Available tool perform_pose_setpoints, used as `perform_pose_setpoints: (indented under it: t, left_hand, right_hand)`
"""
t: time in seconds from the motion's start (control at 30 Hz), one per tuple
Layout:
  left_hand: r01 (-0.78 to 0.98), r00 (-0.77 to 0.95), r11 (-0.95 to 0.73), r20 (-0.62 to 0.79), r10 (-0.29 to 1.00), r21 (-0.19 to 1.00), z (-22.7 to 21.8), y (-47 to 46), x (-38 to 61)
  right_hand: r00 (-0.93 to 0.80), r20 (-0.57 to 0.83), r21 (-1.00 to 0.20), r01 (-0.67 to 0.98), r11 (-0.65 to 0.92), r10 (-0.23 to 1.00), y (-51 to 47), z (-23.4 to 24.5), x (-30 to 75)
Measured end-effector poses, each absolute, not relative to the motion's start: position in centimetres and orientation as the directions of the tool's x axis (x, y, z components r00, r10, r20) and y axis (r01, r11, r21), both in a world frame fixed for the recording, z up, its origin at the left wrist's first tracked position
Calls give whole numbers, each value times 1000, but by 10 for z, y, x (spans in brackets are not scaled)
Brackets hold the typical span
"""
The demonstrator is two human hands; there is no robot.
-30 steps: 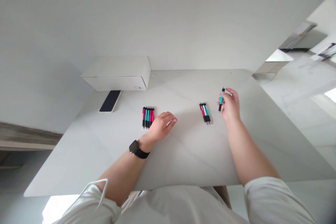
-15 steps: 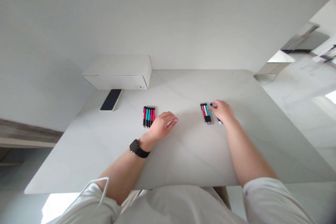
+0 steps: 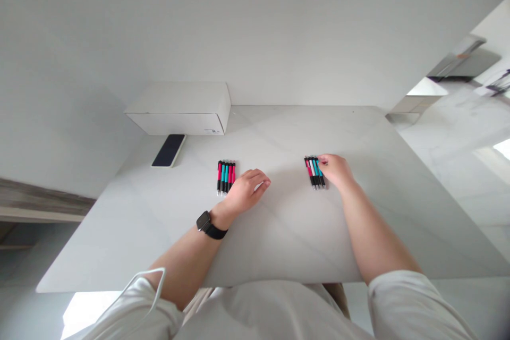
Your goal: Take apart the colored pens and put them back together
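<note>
Red and teal pens [image 3: 223, 173] lie in a row on the tabletop [image 3: 279, 244] beside the left grip [image 3: 247, 192], relaxed and free — then a second pen row [image 3: 312, 169], its outermost teal pen [image 3: 320, 173] touched by the right grip [image 3: 336, 170], whether pinched is unclear.

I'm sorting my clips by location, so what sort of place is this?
Probably an indoor workspace, perhaps in a home or office; I can't tell which. The pale table, the pens laid in two rows and the phone suggest it.
</note>
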State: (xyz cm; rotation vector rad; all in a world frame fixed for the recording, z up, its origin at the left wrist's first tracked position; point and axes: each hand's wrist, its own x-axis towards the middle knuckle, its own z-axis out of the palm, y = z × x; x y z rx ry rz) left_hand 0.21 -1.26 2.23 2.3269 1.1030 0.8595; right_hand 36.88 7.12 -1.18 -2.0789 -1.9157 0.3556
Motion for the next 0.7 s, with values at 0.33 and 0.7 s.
perform_pose_setpoints:
  t: [0.33,0.7]
  left_hand:
    - [559,480,-600,367,797,572,19,-12,3]
    - [816,234,-401,396,888,417,8,-6,-6]
  right_hand:
    - [98,39,-412,908,-74,994,69,-11,368]
    - [57,201,-428,903,35,978,57,10,347]
